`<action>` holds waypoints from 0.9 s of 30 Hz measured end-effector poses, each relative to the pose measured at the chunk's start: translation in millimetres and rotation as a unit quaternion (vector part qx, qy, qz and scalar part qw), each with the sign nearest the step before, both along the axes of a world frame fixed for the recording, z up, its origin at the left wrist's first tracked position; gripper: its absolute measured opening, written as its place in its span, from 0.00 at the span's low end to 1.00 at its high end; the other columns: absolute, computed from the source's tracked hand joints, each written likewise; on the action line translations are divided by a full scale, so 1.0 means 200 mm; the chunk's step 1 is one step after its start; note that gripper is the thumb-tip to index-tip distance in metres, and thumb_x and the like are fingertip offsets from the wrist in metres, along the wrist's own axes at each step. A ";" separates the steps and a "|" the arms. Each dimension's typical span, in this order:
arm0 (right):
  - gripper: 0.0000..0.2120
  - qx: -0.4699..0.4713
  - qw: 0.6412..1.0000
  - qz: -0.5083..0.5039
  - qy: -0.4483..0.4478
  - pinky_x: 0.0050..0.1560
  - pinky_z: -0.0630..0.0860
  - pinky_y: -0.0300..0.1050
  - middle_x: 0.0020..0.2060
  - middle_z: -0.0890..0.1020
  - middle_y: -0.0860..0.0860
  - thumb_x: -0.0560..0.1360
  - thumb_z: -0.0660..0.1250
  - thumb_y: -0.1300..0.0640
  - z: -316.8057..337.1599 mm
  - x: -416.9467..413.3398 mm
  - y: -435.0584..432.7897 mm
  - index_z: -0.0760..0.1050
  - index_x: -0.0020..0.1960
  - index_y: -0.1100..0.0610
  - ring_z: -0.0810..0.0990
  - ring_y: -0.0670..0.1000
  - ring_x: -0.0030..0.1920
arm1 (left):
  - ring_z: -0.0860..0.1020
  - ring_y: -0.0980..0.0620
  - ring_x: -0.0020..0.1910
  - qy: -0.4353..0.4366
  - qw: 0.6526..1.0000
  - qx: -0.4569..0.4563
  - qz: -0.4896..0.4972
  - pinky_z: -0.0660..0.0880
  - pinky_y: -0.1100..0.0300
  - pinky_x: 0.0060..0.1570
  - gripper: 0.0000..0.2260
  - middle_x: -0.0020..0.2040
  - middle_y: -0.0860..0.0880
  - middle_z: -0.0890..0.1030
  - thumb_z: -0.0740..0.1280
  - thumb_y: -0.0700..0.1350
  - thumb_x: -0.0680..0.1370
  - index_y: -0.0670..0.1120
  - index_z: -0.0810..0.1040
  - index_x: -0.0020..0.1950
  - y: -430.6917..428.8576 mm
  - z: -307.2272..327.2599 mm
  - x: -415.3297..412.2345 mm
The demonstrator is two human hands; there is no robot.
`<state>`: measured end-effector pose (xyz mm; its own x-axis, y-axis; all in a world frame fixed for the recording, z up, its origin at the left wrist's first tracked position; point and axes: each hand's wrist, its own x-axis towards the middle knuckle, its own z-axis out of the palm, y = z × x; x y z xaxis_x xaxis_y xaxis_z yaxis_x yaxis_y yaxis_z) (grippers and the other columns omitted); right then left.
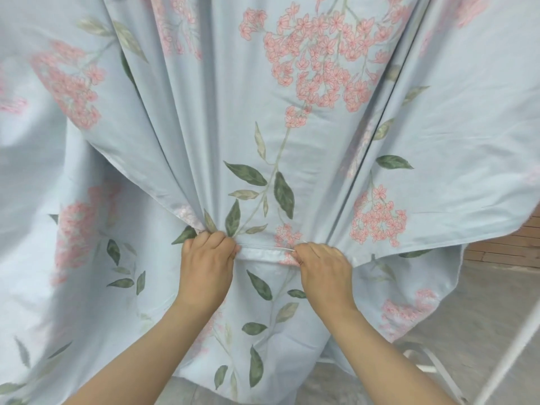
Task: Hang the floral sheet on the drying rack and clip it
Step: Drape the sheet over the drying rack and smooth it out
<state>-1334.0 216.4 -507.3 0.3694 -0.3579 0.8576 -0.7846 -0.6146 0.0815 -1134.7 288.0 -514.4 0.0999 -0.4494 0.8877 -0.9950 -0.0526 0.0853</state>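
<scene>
The floral sheet (263, 127), pale blue with pink blossoms and green leaves, hangs in front of me and fills nearly the whole view in long folds. My left hand (206, 266) grips a bunched fold of its hemmed edge at lower centre. Close beside it, my right hand (323, 271) pinches the same edge, and a short stretch of hem runs taut between the two hands. Folds fan upward from both grips. The rail that the sheet hangs over is hidden behind the cloth. No clip is visible.
White tubes of the drying rack's frame (508, 355) slant across the lower right, with a white crossbar (423, 366) low near the floor. A grey floor (482, 302) shows at right, and a brick surface (505, 247) lies beyond the sheet's right edge.
</scene>
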 end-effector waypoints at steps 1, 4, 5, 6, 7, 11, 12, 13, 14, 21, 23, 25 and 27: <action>0.09 0.003 1.000 0.002 -0.001 0.36 0.54 0.38 0.27 0.71 0.45 0.65 0.63 0.65 -0.02 0.00 0.00 0.70 0.34 0.52 0.70 0.49 0.29 | 0.72 0.46 0.35 0.000 1.000 0.004 0.000 0.60 0.56 0.38 0.13 0.33 0.51 0.73 0.58 0.46 0.77 0.46 0.74 0.34 -0.01 -0.01 0.00; 0.09 0.007 1.000 0.014 -0.005 0.35 0.56 0.39 0.27 0.70 0.45 0.66 0.62 0.65 -0.06 0.00 -0.01 0.68 0.34 0.52 0.69 0.49 0.28 | 0.71 0.46 0.35 0.004 1.000 0.009 0.002 0.58 0.57 0.38 0.12 0.33 0.51 0.73 0.57 0.45 0.77 0.46 0.74 0.34 -0.01 -0.06 0.00; 0.09 0.007 1.000 0.014 -0.005 0.34 0.57 0.39 0.27 0.70 0.45 0.67 0.63 0.65 -0.07 0.00 -0.01 0.69 0.34 0.52 0.69 0.49 0.28 | 0.71 0.46 0.35 0.006 1.000 0.009 0.000 0.57 0.57 0.38 0.12 0.33 0.51 0.73 0.57 0.45 0.77 0.46 0.73 0.34 -0.01 -0.07 0.00; 0.10 0.007 1.000 0.014 -0.005 0.34 0.57 0.39 0.27 0.70 0.45 0.67 0.64 0.65 -0.08 0.00 -0.02 0.69 0.34 0.52 0.69 0.49 0.28 | 0.71 0.46 0.35 0.008 1.000 0.011 -0.002 0.57 0.57 0.38 0.12 0.33 0.51 0.72 0.57 0.45 0.77 0.46 0.73 0.34 -0.01 -0.08 0.00; 0.10 0.008 1.000 0.015 -0.006 0.34 0.57 0.39 0.27 0.70 0.45 0.67 0.66 0.65 -0.10 0.00 -0.02 0.69 0.34 0.52 0.69 0.49 0.28 | 0.71 0.46 0.35 0.010 1.000 0.012 -0.003 0.57 0.57 0.38 0.12 0.33 0.51 0.72 0.58 0.44 0.77 0.46 0.73 0.34 -0.01 -0.10 0.00; 0.12 0.017 1.000 0.021 -0.008 0.35 0.58 0.39 0.27 0.71 0.46 0.65 0.69 0.67 -0.15 0.01 -0.04 0.70 0.34 0.52 0.69 0.50 0.28 | 0.71 0.46 0.35 0.017 1.000 0.024 -0.005 0.59 0.57 0.38 0.12 0.33 0.51 0.72 0.58 0.45 0.77 0.46 0.73 0.34 -0.02 -0.14 0.00; 0.12 0.018 1.000 0.021 -0.009 0.35 0.59 0.39 0.27 0.71 0.46 0.64 0.69 0.68 -0.17 0.01 -0.05 0.70 0.34 0.52 0.69 0.50 0.28 | 0.71 0.46 0.35 0.019 0.999 0.026 -0.006 0.60 0.57 0.37 0.12 0.33 0.51 0.72 0.58 0.45 0.77 0.46 0.73 0.34 -0.02 -0.15 0.00; 0.12 0.018 1.000 0.022 -0.011 0.34 0.59 0.39 0.26 0.71 0.46 0.64 0.68 0.68 -0.19 0.01 -0.05 0.70 0.34 0.52 0.69 0.50 0.28 | 0.70 0.46 0.35 0.021 0.999 0.029 -0.008 0.60 0.57 0.37 0.12 0.33 0.50 0.72 0.58 0.45 0.76 0.46 0.73 0.34 -0.02 -0.17 -0.01; 0.11 0.020 0.999 0.025 -0.015 0.34 0.59 0.39 0.26 0.71 0.46 0.65 0.67 0.67 -0.20 0.01 -0.06 0.70 0.34 0.52 0.69 0.50 0.28 | 0.70 0.46 0.34 0.021 0.999 0.033 -0.011 0.60 0.57 0.36 0.12 0.33 0.50 0.72 0.59 0.44 0.76 0.45 0.73 0.34 -0.02 -0.18 -0.01; 0.08 0.078 0.996 0.041 0.006 0.30 0.62 0.37 0.25 0.75 0.45 0.67 0.59 0.60 -0.28 0.02 -0.07 0.74 0.32 0.52 0.73 0.49 0.26 | 0.70 0.46 0.33 0.037 0.994 0.094 -0.051 0.68 0.56 0.31 0.14 0.31 0.48 0.73 0.58 0.44 0.75 0.43 0.74 0.31 -0.07 -0.28 0.04; 0.08 0.105 0.994 0.023 0.035 0.30 0.59 0.35 0.24 0.74 0.46 0.64 0.68 0.63 -0.29 0.02 -0.09 0.73 0.31 0.52 0.73 0.48 0.25 | 0.68 0.48 0.32 0.050 0.989 0.118 -0.073 0.71 0.55 0.31 0.14 0.30 0.48 0.73 0.58 0.44 0.75 0.43 0.75 0.30 -0.10 -0.29 0.05; 0.13 0.146 0.987 -0.001 0.064 0.29 0.59 0.35 0.24 0.75 0.46 0.61 0.75 0.63 -0.31 0.01 -0.10 0.73 0.30 0.51 0.73 0.48 0.24 | 0.65 0.50 0.35 0.076 0.982 0.144 -0.092 0.73 0.53 0.34 0.12 0.30 0.47 0.74 0.62 0.42 0.75 0.42 0.75 0.31 -0.12 -0.29 0.06; 0.15 0.176 0.979 -0.022 0.096 0.28 0.58 0.36 0.24 0.75 0.46 0.61 0.78 0.61 -0.32 0.01 -0.10 0.72 0.29 0.51 0.73 0.48 0.25 | 0.65 0.50 0.37 0.101 0.973 0.177 -0.108 0.70 0.53 0.40 0.10 0.32 0.48 0.73 0.66 0.38 0.75 0.41 0.76 0.33 -0.12 -0.29 0.06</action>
